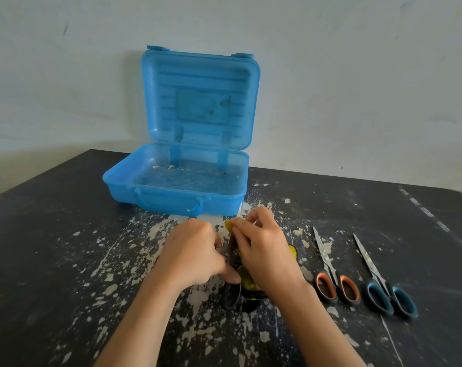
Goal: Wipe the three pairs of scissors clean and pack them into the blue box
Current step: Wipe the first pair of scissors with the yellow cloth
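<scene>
Two-handed, worked nearest the camera. Gripped the black scissors [231, 296] in the left hand [195, 250], fingers curled round the shank above the handles, thumb pressed alongside. Pinched a yellow cloth [247, 280] round the blades with the right hand [261, 247], fingers bent, cloth bunched under the palm and trailing down toward the handles. Had the black loops low against the table [65, 260] and the blade tip poking up past the right knuckles toward the box. Saw the other two pairs just right of the right wrist, flat on the table, closed, tips pointing away: orange scissors [330, 276] nearer the hands, blue scissors [380, 290] beside them, not touching. Noted speckled blades on both. Noted pale flecks and scrapes across the dark tabletop, thickest around the hands. Found the box [171, 200] farther back, left of centre, open, lid [200, 99] standing upright before the wall [357, 75], tray holding a few pale crumbs.
</scene>
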A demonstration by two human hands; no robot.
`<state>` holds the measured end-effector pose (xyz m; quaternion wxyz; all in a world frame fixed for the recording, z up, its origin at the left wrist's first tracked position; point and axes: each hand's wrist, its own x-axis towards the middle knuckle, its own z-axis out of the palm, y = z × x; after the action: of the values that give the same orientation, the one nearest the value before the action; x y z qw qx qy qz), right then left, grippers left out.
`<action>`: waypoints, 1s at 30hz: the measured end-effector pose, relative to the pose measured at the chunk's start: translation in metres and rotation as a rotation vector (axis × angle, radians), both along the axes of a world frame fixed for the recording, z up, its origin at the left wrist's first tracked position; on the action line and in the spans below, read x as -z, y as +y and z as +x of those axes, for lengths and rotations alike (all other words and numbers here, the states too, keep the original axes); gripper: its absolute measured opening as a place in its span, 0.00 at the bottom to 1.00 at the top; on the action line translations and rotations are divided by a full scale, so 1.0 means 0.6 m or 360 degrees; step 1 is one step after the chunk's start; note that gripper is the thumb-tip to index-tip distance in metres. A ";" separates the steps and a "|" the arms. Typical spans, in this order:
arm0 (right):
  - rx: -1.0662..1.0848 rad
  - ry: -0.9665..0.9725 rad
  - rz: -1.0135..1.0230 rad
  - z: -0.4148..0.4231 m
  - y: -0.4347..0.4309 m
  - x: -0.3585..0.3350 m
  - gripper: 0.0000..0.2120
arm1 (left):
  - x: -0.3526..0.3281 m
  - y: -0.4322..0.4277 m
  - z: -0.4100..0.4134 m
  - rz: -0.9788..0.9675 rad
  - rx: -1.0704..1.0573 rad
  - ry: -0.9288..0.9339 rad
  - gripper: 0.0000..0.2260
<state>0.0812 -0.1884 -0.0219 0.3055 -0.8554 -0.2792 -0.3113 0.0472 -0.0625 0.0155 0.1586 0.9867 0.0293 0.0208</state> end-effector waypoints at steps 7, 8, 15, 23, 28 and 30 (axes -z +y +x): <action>0.0172 0.0247 -0.0004 0.033 -0.010 -0.013 0.12 | 0.004 -0.012 0.002 -0.0055 0.0065 0.0089 0.29; 0.0211 0.0357 -0.0007 0.040 -0.014 -0.014 0.13 | 0.004 -0.012 0.002 -0.0073 0.0058 0.0103 0.30; 0.0113 0.0299 0.0326 0.015 -0.027 -0.034 0.06 | 0.009 0.002 0.003 -0.0198 0.0023 0.0145 0.26; -0.0098 0.0128 -0.0251 -0.001 -0.001 -0.012 0.10 | 0.002 -0.005 0.000 -0.0066 0.0033 0.0001 0.22; 0.0202 0.0285 -0.0083 0.055 -0.012 -0.023 0.12 | 0.006 -0.011 0.001 -0.0075 0.0116 0.0058 0.24; 0.0330 0.0503 0.0033 0.074 -0.027 -0.024 0.14 | 0.006 -0.005 0.002 -0.0140 0.0125 0.0100 0.25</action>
<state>0.1256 -0.2047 -0.0074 0.3207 -0.9147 -0.1348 -0.2057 0.0484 -0.0653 0.0118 0.2014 0.9793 -0.0034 -0.0177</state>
